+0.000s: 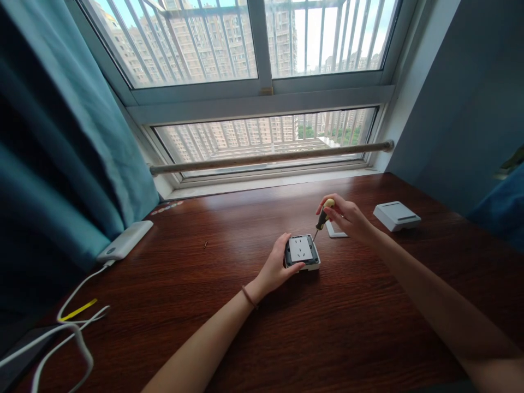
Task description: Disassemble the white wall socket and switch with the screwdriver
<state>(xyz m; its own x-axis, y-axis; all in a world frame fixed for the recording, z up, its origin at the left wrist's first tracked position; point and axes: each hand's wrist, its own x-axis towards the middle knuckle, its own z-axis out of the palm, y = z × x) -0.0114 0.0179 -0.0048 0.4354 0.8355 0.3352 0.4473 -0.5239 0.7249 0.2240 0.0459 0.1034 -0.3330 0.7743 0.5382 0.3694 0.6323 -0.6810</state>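
Note:
My left hand (275, 262) grips a wall socket (300, 249) from its left side, thumb along the near edge and fingers at the far edge. The socket has a white slotted face, a dark grey surround without its cover, and sits in a white box on the table. In my right hand (346, 214) is a screwdriver (322, 219) with a black and yellow handle. It tilts down, and its tip meets the right side of the grey surround. Whether a screw is under the tip is too small to tell. A white cover frame (336, 231) lies just behind, partly hidden by my right hand.
On the brown wooden table (229, 327) a small screw (206, 244) lies left of the socket. A white switch box (397, 216) stands at right. A white power strip (125, 240) with its cable and a yellow strip (79, 309) are at left, beside the blue curtain (102, 142).

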